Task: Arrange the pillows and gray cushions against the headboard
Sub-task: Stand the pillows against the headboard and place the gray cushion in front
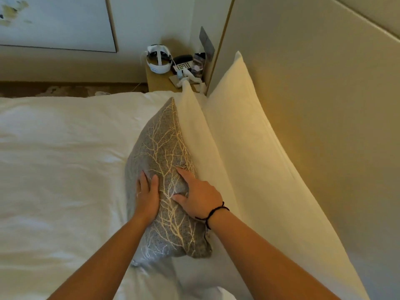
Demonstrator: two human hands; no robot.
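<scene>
A gray cushion [161, 148] with a gold branch pattern stands on edge on the bed, leaning against a white pillow [194, 131]. Behind that, a second white pillow [244, 131] leans on the beige headboard [313, 94]. My left hand [147, 193] lies flat on the cushion's left face with straight fingers. My right hand [198, 195] presses on the cushion's upper edge, fingers spread, a black cord around its wrist.
White bedding [60, 159] covers the bed to the left. A wooden nightstand [158, 82] at the far end carries a white headset [159, 59], a phone and small items. A framed picture [56, 22] hangs on the far wall.
</scene>
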